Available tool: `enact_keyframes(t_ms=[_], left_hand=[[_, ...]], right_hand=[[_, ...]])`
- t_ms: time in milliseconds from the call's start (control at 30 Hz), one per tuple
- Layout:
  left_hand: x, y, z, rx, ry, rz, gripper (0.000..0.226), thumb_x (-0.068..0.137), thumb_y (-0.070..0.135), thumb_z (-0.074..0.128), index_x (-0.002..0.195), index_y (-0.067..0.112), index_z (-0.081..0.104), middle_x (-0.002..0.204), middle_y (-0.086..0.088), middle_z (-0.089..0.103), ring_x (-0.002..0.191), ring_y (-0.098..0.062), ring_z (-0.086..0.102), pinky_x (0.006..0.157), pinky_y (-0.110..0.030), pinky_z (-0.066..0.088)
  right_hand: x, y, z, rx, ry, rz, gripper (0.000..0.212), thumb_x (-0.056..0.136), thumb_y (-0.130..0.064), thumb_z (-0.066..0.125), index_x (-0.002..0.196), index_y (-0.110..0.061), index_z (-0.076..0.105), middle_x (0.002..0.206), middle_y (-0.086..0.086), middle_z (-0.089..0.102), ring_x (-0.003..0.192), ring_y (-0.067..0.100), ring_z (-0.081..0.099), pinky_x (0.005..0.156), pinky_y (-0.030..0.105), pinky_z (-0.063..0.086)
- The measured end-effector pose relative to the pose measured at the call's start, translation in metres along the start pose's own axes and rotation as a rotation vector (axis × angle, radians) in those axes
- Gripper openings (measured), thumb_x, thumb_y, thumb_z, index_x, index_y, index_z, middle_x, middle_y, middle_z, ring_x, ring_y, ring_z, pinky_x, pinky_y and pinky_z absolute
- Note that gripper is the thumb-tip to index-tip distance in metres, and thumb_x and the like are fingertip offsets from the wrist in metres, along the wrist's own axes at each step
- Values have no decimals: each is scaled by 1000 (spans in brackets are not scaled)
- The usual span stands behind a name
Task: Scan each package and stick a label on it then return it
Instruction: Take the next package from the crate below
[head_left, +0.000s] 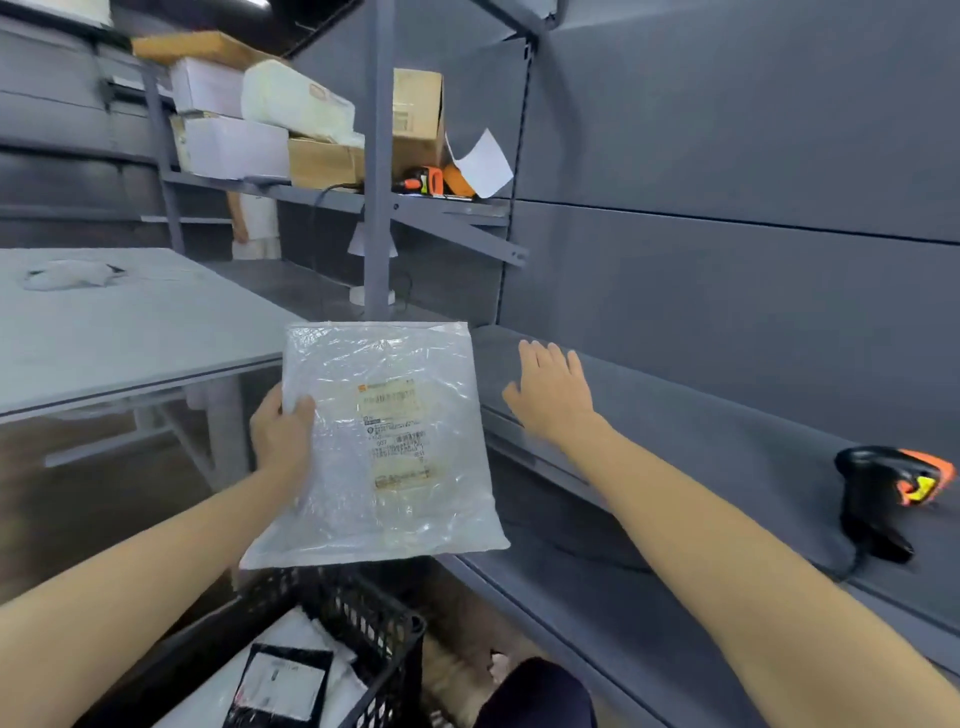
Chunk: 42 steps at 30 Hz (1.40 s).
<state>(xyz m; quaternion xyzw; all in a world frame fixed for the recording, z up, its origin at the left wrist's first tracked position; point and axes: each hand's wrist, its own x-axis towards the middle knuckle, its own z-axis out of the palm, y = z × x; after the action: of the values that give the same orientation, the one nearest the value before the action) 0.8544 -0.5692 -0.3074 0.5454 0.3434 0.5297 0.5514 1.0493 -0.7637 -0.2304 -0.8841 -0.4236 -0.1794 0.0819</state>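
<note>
Nearest, a black crate (379, 631) is sitting just below the package (387, 441), holding a white bag with a dark-edged label (283, 686); a dark rounded shape (535, 693) is showing to the crate's right, too unclear to name.

Above the crate, the left hand (280, 434) is holding the package up in the air by its left edge, thumb curled over the front and the other fingers hidden behind. The package is a clear plastic bag, slightly crinkled, with a pale printed label (397, 434) facing the camera. It is hanging tilted, touching neither the crate nor the shelf.

Right of the package, the right hand (553, 397) is reaching out with straight, slightly spread fingers, holding nothing, over the front edge of a grey shelf (675, 441); whether it is touching the shelf is not clear. Further right on that shelf, well apart from the package, a black and orange scanner (891, 491) is lying with its cable trailing off the edge.

Left of the package, a pale table (130, 332) is carrying a small white crumpled thing (70, 274).

Beyond the package, a grey post (378, 156) is rising, and a higher shelf is bearing white and brown boxes (270, 130), an orange device (434, 181) and a loose white sheet (483, 163).
</note>
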Motion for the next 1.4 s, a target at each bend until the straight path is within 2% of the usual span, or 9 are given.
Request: enact_keyframes(t_ms=[133, 333, 533, 700, 867, 967, 1133, 1300, 1400], left_hand=[[-15, 15, 53, -30, -127, 12, 22, 91, 12, 50, 106, 22, 62, 94, 0, 65, 85, -19, 61, 74, -34, 51], [-33, 33, 135, -67, -273, 11, 20, 92, 12, 50, 99, 26, 63, 84, 4, 62, 71, -11, 54, 62, -25, 43], [-54, 39, 207, -31, -434, -9, 15, 89, 7, 47, 90, 14, 61, 72, 3, 53, 61, -12, 44, 54, -24, 34], [-80, 37, 253, -8, -530, -54, 15, 88, 6, 45, 84, 14, 57, 65, 5, 48, 54, -10, 40, 44, -19, 32], [-98, 34, 289, 54, -638, -88, 13, 89, 7, 44, 89, 12, 56, 70, 0, 49, 64, -20, 42, 53, -26, 33], [-106, 32, 306, 84, -688, -101, 15, 90, 9, 44, 97, 12, 57, 82, -2, 54, 74, -23, 47, 56, -26, 35], [-113, 26, 327, 68, -706, -107, 15, 91, 11, 43, 98, 16, 56, 82, 1, 54, 72, -20, 47, 65, -30, 38], [-113, 4, 341, 29, -633, -56, 14, 89, 9, 43, 88, 14, 56, 69, 4, 49, 62, -16, 42, 55, -26, 33], [-114, -2, 345, -24, -603, -98, 19, 86, 11, 44, 79, 21, 58, 64, 8, 48, 58, -12, 40, 56, -26, 34]], right_hand=[[-15, 53, -20, -69, -11, 115, 58, 97, -26, 36, 149, -7, 20, 152, 6, 30, 143, 27, 19, 119, 45, 7], [-40, 127, -42, -154, -20, 295, 56, 97, -28, 35, 147, -7, 23, 146, 6, 36, 139, 28, 25, 118, 47, 10], [-76, 182, -55, -222, -28, 477, 50, 96, -28, 37, 141, -7, 32, 139, 7, 42, 132, 28, 33, 117, 47, 15], [-107, 213, -62, -266, -31, 595, 49, 96, -31, 40, 139, -7, 34, 139, 8, 43, 131, 29, 36, 115, 47, 19], [-129, 234, -61, -262, 6, 702, 38, 93, -29, 42, 125, -8, 43, 124, 6, 50, 121, 27, 42, 113, 46, 21], [-140, 245, -56, -275, 6, 742, 41, 93, -29, 43, 127, -8, 43, 128, 6, 49, 124, 27, 41, 113, 44, 22], [-146, 262, -48, -199, -37, 841, 51, 94, -34, 44, 135, -3, 41, 137, 14, 46, 125, 31, 42, 105, 39, 30], [-133, 275, -35, -73, -102, 893, 51, 93, -40, 46, 124, -1, 53, 130, 18, 48, 118, 34, 42, 97, 38, 36], [-120, 278, -25, -73, -99, 946, 59, 92, -43, 49, 130, 2, 45, 132, 19, 44, 121, 34, 40, 98, 37, 36]])
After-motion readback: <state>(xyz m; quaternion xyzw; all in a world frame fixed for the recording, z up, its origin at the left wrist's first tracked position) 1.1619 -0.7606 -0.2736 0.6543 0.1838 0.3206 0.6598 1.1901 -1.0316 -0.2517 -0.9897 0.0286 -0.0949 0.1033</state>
